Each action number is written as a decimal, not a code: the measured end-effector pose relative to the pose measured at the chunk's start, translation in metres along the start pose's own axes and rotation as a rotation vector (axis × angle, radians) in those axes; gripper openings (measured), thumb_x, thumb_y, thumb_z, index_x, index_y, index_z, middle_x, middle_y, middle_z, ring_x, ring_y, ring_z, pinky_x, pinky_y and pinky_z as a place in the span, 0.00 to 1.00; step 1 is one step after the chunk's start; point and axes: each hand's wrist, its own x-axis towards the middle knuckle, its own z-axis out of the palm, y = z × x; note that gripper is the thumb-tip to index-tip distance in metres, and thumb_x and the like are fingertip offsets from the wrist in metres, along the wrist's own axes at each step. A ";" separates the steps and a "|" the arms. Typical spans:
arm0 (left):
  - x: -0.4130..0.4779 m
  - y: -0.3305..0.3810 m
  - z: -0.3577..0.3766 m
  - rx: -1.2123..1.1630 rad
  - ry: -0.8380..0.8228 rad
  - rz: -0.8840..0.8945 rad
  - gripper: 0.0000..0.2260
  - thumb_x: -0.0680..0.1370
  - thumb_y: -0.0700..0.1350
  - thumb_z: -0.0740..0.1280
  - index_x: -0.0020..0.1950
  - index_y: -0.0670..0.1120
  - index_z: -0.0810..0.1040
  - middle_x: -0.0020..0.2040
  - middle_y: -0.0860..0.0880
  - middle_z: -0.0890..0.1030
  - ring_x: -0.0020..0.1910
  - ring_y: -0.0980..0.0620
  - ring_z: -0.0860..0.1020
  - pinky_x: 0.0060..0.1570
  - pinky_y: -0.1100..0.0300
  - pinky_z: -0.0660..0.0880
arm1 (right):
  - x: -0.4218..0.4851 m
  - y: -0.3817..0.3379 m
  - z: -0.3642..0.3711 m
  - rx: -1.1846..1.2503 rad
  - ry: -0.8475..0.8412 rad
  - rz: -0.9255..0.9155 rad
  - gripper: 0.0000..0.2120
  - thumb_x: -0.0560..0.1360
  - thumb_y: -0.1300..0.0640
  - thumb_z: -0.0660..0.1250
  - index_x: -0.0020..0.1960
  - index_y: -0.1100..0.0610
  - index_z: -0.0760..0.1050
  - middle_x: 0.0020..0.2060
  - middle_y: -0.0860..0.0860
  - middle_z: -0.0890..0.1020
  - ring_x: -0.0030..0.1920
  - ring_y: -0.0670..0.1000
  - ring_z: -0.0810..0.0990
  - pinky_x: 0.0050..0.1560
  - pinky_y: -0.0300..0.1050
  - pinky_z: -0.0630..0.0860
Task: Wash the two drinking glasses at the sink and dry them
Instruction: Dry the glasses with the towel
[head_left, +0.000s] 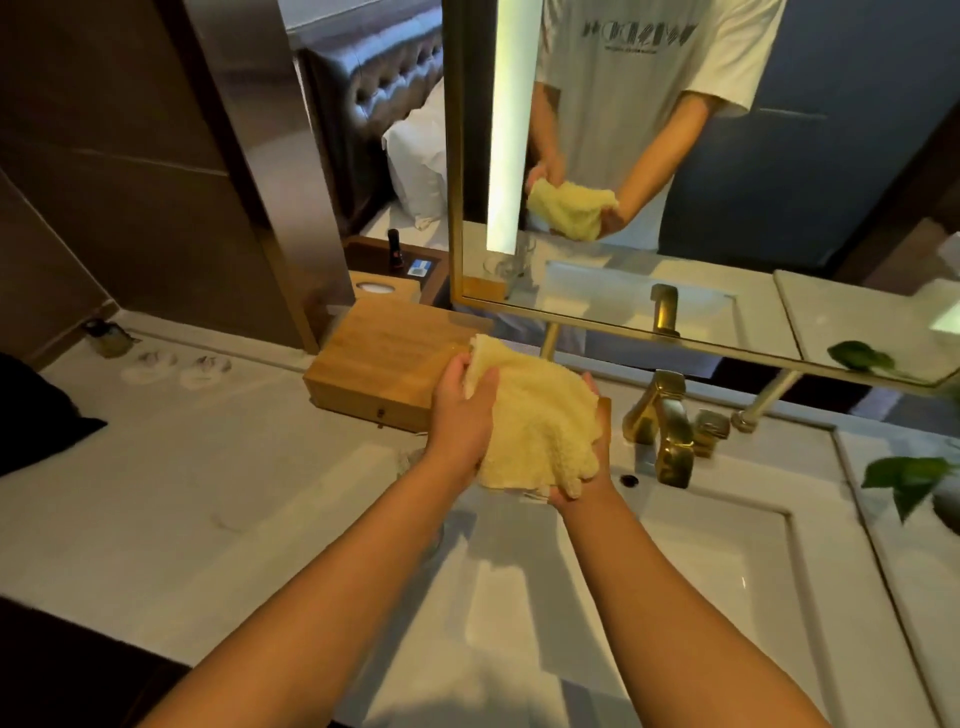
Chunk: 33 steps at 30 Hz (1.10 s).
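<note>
A pale yellow towel (535, 421) is bunched between both my hands above the counter, just left of the sink (691, 587). My left hand (462, 421) grips its left side with the thumb on top. My right hand (589, 467) cups it from below and the right, mostly covered by cloth. I cannot tell whether a glass is wrapped inside the towel. One clear drinking glass (506, 265) shows only as a reflection in the mirror, standing on the corner of the wooden box; the real one is hidden behind the towel.
A wooden box (374, 358) sits on the white counter behind my hands. A gold faucet (670, 431) stands right of the towel, at the back of the basin. Green plant leaves (909, 478) hang at the right. Small dishes (156, 364) and a dark cloth (36, 415) lie far left.
</note>
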 end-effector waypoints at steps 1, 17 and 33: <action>-0.001 -0.005 0.002 0.064 0.050 0.061 0.12 0.82 0.46 0.65 0.66 0.49 0.73 0.59 0.48 0.79 0.56 0.48 0.78 0.52 0.51 0.77 | -0.003 -0.012 0.005 -0.122 -0.054 -0.047 0.26 0.75 0.41 0.66 0.65 0.59 0.78 0.58 0.59 0.81 0.58 0.57 0.81 0.61 0.52 0.76; 0.006 -0.042 -0.013 0.094 0.169 0.027 0.20 0.76 0.48 0.73 0.68 0.50 0.76 0.66 0.44 0.78 0.65 0.46 0.76 0.60 0.51 0.76 | -0.005 -0.049 0.004 -0.407 -0.193 0.057 0.11 0.82 0.57 0.63 0.63 0.59 0.73 0.63 0.63 0.79 0.63 0.64 0.78 0.59 0.62 0.76; 0.038 -0.104 -0.111 0.923 -0.155 0.065 0.38 0.65 0.59 0.80 0.72 0.53 0.70 0.66 0.48 0.73 0.64 0.46 0.72 0.64 0.49 0.72 | 0.031 -0.030 -0.037 -0.242 -0.025 0.087 0.17 0.82 0.54 0.62 0.67 0.60 0.72 0.60 0.62 0.82 0.59 0.61 0.82 0.53 0.59 0.78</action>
